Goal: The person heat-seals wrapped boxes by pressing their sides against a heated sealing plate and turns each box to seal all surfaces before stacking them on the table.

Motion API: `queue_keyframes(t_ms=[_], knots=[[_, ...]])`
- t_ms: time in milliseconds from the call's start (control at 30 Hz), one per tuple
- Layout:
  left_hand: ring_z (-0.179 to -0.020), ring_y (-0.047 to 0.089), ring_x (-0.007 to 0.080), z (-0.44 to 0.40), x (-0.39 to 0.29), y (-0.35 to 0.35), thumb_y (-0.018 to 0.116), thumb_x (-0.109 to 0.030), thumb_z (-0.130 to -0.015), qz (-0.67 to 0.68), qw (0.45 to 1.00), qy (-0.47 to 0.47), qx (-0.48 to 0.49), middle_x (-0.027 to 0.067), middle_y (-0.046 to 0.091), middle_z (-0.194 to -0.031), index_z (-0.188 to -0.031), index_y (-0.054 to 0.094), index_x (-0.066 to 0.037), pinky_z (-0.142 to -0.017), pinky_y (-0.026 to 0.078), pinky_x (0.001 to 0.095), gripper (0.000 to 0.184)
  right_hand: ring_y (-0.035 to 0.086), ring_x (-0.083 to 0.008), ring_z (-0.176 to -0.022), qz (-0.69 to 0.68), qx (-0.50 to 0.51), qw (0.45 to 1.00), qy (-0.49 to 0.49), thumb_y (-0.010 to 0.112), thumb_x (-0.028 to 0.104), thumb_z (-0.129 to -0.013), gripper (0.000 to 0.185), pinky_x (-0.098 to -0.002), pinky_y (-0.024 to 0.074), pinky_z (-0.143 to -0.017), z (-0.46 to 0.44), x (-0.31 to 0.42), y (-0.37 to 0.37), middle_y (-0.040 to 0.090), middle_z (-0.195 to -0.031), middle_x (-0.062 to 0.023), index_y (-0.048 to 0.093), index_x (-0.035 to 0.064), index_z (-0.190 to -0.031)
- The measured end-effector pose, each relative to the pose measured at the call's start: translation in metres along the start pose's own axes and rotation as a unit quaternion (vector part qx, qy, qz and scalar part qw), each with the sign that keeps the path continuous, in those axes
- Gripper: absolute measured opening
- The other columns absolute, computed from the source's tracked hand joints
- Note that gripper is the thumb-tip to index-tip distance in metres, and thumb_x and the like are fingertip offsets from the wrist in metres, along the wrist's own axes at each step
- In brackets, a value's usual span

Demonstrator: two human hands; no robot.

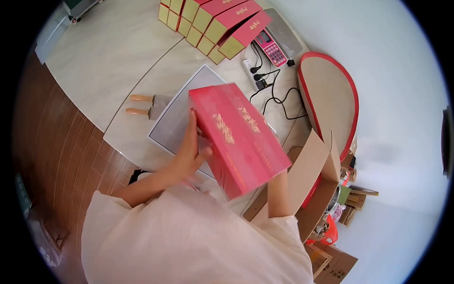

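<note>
Two red gift boxes (236, 135) with gold lettering are held side by side, tilted, in front of my chest. Along their left side lies my left hand (191, 146), its fingers and thumb pressed against the red cardboard. My right forearm (279, 196) runs up behind their near right end, where the boxes hide that hand. Beneath them is a grey, dark-edged flat board or tray (165, 130) on the table. Two wooden-handled scrapers (150, 112) lie at its left, their blades partly under its edge.
Stacked red and gold boxes (217, 23) stand at the table's far side, by a scale with a pink keypad (274, 53). A power strip (255, 73) with loose black cables lies nearby. An open cardboard carton (309, 184) and a red-rimmed round panel (331, 94) are at right.
</note>
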State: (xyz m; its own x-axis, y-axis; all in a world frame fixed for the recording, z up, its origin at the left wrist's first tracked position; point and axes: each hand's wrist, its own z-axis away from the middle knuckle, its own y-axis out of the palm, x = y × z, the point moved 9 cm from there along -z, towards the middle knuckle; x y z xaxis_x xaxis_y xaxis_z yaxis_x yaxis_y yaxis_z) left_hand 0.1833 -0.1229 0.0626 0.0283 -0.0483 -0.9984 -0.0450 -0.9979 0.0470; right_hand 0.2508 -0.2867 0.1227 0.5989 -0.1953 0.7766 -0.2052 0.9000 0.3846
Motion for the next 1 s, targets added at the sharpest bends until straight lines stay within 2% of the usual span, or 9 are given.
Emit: queue_keyframes(t_ms=[33,167,300,400,500,667,733,867,1000], knots=[[-0.14,0.014,0.0403,0.008,-0.015,-0.001,0.058,-0.052,-0.088,-0.085,0.989,0.111,-0.039,0.0327,-0.003,-0.15,-0.144,-0.014,0.005,-0.108,0.026,0.0445,0.107,0.037,-0.02,-0.132,0.008,0.042,0.999,0.021,0.048,0.041,-0.096,0.064,-0.032,0.026,-0.11,-0.008,0.004,0.009,0.037,-0.145,-0.0102,0.029,0.0044,-0.145],[-0.139,-0.005,0.0488,0.028,0.002,0.006,0.056,-0.06,-0.081,-0.185,0.979,0.066,-0.058,0.0342,-0.018,-0.147,-0.142,-0.019,0.004,-0.113,0.011,0.0523,0.116,0.025,-0.0201,-0.139,0.117,0.176,0.977,0.034,0.047,0.044,-0.096,0.069,-0.0319,0.0167,-0.114,-0.047,-0.017,-0.003,0.028,-0.151,-0.0084,0.024,0.0041,-0.147],[-0.139,-0.003,0.0483,0.044,0.027,0.004,0.059,-0.058,-0.081,-0.185,0.979,0.023,-0.078,0.0339,-0.013,-0.148,-0.143,-0.017,0.004,-0.112,0.012,0.0549,0.116,0.023,-0.0193,-0.14,0.161,0.191,0.967,0.039,0.043,0.045,-0.097,0.066,-0.0314,0.0169,-0.114,-0.056,-0.028,-0.003,0.026,-0.152,-0.0087,0.026,0.0044,-0.147],[-0.139,0.003,0.0463,0.045,0.018,0.002,0.061,-0.053,-0.083,-0.176,0.977,0.017,-0.123,0.0328,-0.006,-0.148,-0.144,-0.012,0.005,-0.112,0.012,0.0532,0.111,0.023,-0.0216,-0.14,0.299,0.174,0.937,0.048,0.04,0.046,-0.098,0.068,-0.0327,0.0149,-0.115,-0.055,-0.017,0.004,0.026,-0.152,-0.011,0.023,0.0039,-0.148],[-0.138,0.008,0.0435,0.044,0.009,-0.014,0.063,-0.042,-0.087,-0.202,0.968,0.048,-0.141,0.03,0.001,-0.148,-0.144,-0.004,0.005,-0.112,0.013,0.0514,0.1,0.023,-0.0231,-0.141,0.3,0.182,0.936,-0.04,0.034,0.052,-0.097,0.069,-0.0358,0.0142,-0.116,-0.062,-0.01,-0.009,0.027,-0.152,-0.0125,0.026,0.004,-0.147],[-0.138,0.018,0.0323,0.007,-0.005,-0.086,0.055,-0.026,-0.093,-0.171,0.959,0.057,-0.217,0.0188,0.019,-0.149,-0.144,0.017,0.002,-0.113,0.015,0.0438,0.069,0.034,-0.0263,-0.136,0.258,-0.103,0.938,-0.205,0.028,0.051,-0.099,0.065,-0.0403,0.0215,-0.113,-0.022,0.028,-0.106,0.039,-0.145,-0.0152,0.034,0.0027,-0.142],[-0.138,0.025,0.026,-0.031,-0.009,-0.1,0.051,-0.029,-0.096,-0.065,0.986,0.016,-0.151,0.0142,0.032,-0.147,-0.142,0.03,0.0,-0.114,0.017,0.0371,0.059,0.037,-0.0264,-0.134,0.201,-0.146,0.946,-0.209,0.026,0.052,-0.099,0.066,-0.0403,0.0234,-0.112,0.001,-0.005,-0.137,0.04,-0.144,-0.0156,0.035,0.0008,-0.141],[-0.138,0.028,0.0235,-0.086,0.011,-0.089,0.045,-0.04,-0.097,-0.031,0.995,-0.098,0.016,0.0121,0.036,-0.146,-0.141,0.036,-0.002,-0.113,0.018,0.0337,0.059,0.033,-0.0259,-0.135,0.031,-0.278,0.938,-0.206,0.025,0.053,-0.099,0.068,-0.0397,0.023,-0.112,0.036,-0.098,-0.154,0.038,-0.146,-0.0134,0.034,0.0017,-0.142],[-0.134,0.035,0.0195,-0.085,0.033,-0.05,0.032,-0.053,-0.098,-0.059,0.96,-0.23,0.15,0.0105,0.041,-0.144,-0.142,0.036,-0.002,-0.111,0.024,0.0317,0.068,0.02,-0.0245,-0.142,-0.163,-0.263,0.916,-0.255,0.023,0.055,-0.099,0.071,-0.035,0.0165,-0.114,0.048,-0.126,-0.109,0.02,-0.154,-0.0126,0.022,0.0027,-0.147]])
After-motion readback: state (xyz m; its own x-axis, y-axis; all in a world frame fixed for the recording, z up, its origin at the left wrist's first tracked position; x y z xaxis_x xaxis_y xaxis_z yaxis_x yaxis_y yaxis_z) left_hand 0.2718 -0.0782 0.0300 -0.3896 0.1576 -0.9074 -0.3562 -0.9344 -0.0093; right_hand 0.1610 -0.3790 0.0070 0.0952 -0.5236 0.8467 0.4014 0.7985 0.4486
